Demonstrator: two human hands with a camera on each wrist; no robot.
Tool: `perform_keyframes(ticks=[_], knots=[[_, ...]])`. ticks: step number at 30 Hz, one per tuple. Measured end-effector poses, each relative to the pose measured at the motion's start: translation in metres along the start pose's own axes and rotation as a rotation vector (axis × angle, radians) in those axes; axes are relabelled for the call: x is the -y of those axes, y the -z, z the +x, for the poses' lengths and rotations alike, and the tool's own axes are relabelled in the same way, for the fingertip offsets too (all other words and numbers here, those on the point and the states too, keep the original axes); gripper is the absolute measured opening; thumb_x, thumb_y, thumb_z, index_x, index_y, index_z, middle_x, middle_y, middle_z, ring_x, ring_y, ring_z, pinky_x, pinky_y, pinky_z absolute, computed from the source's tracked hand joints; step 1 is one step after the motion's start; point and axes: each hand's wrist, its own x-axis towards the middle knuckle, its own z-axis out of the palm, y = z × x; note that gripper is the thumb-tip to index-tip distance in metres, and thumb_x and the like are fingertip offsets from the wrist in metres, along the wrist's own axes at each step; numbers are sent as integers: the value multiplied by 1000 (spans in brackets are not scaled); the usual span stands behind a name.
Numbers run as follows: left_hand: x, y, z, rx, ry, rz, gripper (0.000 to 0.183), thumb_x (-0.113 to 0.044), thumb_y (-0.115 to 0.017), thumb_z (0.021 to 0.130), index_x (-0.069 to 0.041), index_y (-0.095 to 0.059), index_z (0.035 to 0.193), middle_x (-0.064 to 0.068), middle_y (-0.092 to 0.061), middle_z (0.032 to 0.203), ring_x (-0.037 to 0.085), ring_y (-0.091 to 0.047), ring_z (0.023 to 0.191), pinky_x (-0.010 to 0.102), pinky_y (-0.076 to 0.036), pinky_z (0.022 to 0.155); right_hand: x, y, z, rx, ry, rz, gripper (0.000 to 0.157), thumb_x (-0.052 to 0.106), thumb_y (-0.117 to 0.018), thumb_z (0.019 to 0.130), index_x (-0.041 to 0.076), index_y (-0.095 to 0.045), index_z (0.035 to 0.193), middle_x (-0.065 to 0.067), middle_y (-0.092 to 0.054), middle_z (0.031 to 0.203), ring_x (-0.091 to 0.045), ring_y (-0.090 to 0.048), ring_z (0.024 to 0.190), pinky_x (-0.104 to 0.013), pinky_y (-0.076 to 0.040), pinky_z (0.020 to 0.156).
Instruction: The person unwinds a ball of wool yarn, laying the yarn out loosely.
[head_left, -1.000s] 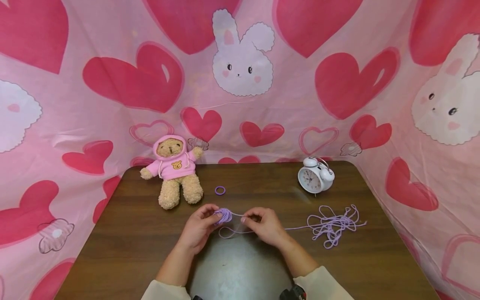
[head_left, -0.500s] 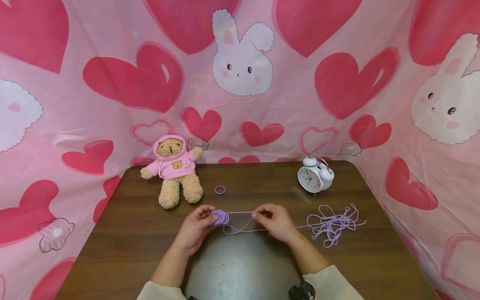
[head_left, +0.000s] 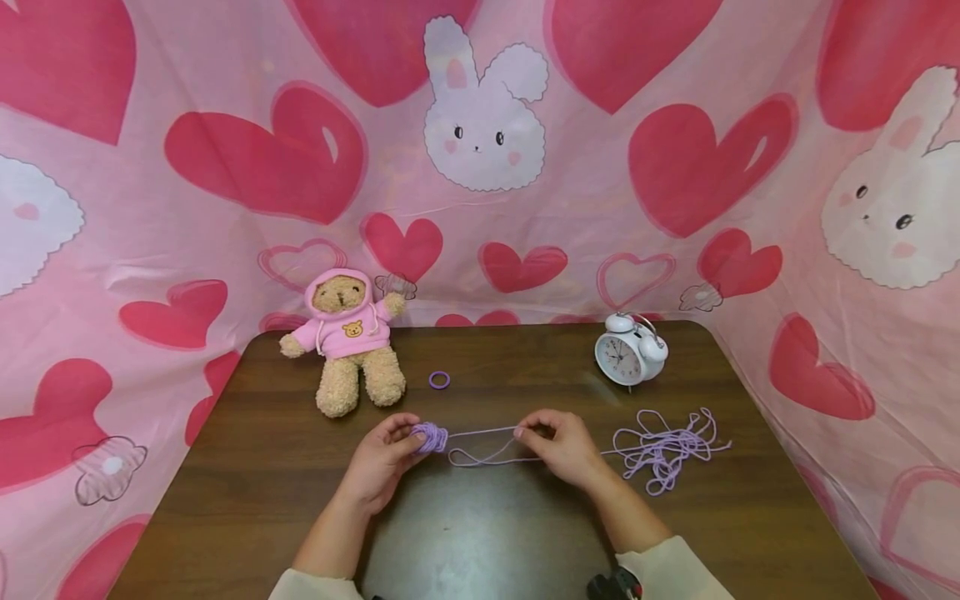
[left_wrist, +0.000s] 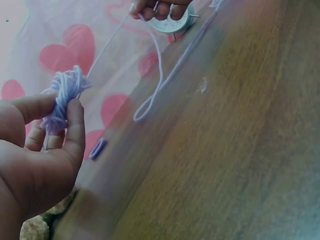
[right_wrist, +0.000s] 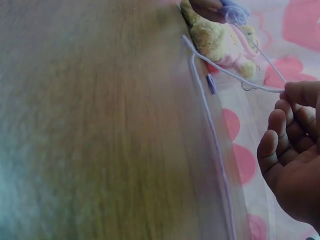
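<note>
A small wound bundle of purple yarn (head_left: 431, 438) is pinched between the thumb and fingers of my left hand (head_left: 381, 460); the left wrist view shows the yarn bundle (left_wrist: 66, 95) with strands wrapped across its middle. From it a strand (head_left: 480, 432) runs taut to my right hand (head_left: 564, 448), whose thumb and index finger pinch it. Below that, a slack loop (left_wrist: 145, 110) hangs near the table and continues under the right hand. It leads to a loose tangle of the same yarn (head_left: 667, 450) on the right side of the table.
A purple ring (head_left: 439, 380) lies beyond the hands on the wooden table (head_left: 480, 533). At the back left lies a teddy bear (head_left: 352, 333) in a pink hoodie. A white alarm clock (head_left: 632, 352) stands at the back right, before a pink heart-patterned cloth (head_left: 570, 217).
My hands have moved apart: the right to the right with the strand, the left slightly left with the yarn bundle. The strand between them has lengthened. The tangle stays in place.
</note>
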Motion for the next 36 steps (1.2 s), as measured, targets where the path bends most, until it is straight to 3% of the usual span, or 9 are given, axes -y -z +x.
perform_keyframes(ticks=[14, 23, 32, 36], knots=[[-5, 6, -1, -70, -27, 22, 32, 11, -63, 93, 7, -52, 123, 7, -60, 101, 17, -61, 91, 31, -57, 80, -6, 12, -6, -21, -10, -11, 9, 26, -81, 92, 18, -78, 89, 10, -71, 83, -11, -60, 78, -26, -47, 70], [-10, 13, -4, -52, -25, 26, 27, 10, -63, 93, 2, -54, 118, 7, -60, 102, 18, -62, 93, 30, -56, 83, -6, 30, -8, -65, -33, -15, 5, 21, -79, 92, 16, -78, 90, 6, -73, 86, -10, -59, 77, -26, -47, 68], [-10, 20, -6, -50, -5, 28, 32, 10, -62, 94, 8, -50, 123, 6, -64, 100, 16, -64, 91, 29, -56, 82, -7, 52, -7, -115, -69, -30, 4, 19, -79, 91, 15, -79, 92, 5, -74, 84, -12, -60, 77, -26, -47, 68], [-11, 23, -7, -47, -2, 37, 29, 11, -62, 94, 3, -52, 121, 6, -64, 101, 16, -64, 92, 30, -55, 82, -7, 62, -7, -131, -67, -32, 4, 20, -79, 92, 16, -78, 92, 4, -73, 84, -13, -59, 76, -27, -47, 67]])
